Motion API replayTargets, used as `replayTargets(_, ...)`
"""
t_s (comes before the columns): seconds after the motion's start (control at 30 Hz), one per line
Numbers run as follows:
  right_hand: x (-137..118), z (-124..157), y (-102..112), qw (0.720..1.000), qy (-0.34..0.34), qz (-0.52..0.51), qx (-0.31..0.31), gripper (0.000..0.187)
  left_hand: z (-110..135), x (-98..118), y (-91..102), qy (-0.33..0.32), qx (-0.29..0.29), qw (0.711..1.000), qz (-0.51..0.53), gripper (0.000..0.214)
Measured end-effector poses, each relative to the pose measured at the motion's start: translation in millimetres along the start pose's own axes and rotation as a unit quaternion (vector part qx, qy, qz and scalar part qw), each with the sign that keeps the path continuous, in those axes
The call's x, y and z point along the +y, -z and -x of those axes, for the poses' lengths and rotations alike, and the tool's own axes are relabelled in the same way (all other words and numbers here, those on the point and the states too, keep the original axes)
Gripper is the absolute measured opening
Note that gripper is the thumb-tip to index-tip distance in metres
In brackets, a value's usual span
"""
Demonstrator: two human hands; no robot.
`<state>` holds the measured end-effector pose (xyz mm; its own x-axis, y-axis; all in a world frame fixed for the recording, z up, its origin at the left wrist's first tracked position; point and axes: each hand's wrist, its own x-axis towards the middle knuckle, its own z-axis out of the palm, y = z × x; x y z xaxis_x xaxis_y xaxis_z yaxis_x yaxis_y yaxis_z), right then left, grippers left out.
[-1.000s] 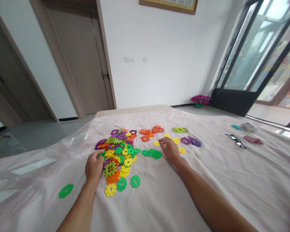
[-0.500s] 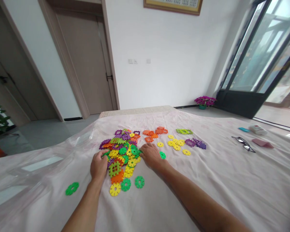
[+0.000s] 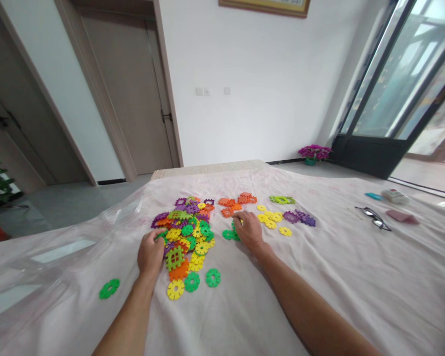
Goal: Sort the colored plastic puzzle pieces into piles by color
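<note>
Bare forearms (image 3: 131,304) extended forward, left hand (image 3: 151,252) loosely curled, right hand (image 3: 249,231) arched palm-down

No lettering could be read, as the marks in the framed panel (image 3: 265,7) high on the wall (image 3: 261,54) were cropped and too small.

A white wall (image 3: 259,123) adjoins a brown door (image 3: 126,99).

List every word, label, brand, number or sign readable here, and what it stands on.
Readable text: none.
Framed picture on the wall: writing-like marks, cut off, too small to read.
White pack, far right: any print is too blurred.
Coloured plastic pieces: no lettering visible.
</note>
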<state>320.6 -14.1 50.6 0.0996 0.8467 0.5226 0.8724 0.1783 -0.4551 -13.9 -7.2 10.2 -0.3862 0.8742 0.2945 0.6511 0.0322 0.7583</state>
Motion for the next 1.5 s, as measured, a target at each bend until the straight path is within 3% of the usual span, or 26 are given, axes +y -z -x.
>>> replayTargets(0.13,-10,7,4,0.999,0.046,0.024,-0.008,0.019,0,3,0.7,0.008,-0.001,1.000,-0.005,0.035)
replayTargets(0.33,-50,24,-8,0.977,0.171,0.008,-0.130,0.027,1,4,1.8,0.003,0.002,1.000,0.000,0.035)
replayTargets(0.43,-60,26,-13,0.969,0.178,0.033,-0.170,0.033,2,4,1.9,0.001,0.002,1.000,0.003,0.035)
replayTargets(0.6,-60,23,-17,0.963,0.172,0.060,-0.200,0.028,2,5,1.8,0.000,0.001,1.000,0.001,0.035)
replayTargets(0.8,-60,24,-15,0.964,0.175,0.077,-0.187,0.020,2,5,1.8,-0.004,0.000,1.000,0.001,0.035)
replayTargets(1.13,-41,17,-17,0.984,0.096,0.067,-0.131,0.029,0,-1,-0.1,-0.006,-0.001,1.000,0.000,0.035)
replayTargets(1.33,-21,11,-4,0.994,0.034,0.071,-0.078,0.036,0,0,0.2,-0.004,0.001,1.000,-0.003,0.035)
replayTargets(1.5,-10,6,9,0.987,-0.012,0.151,-0.050,0.034,1,2,1.1,-0.001,-0.003,1.000,-0.002,0.035)
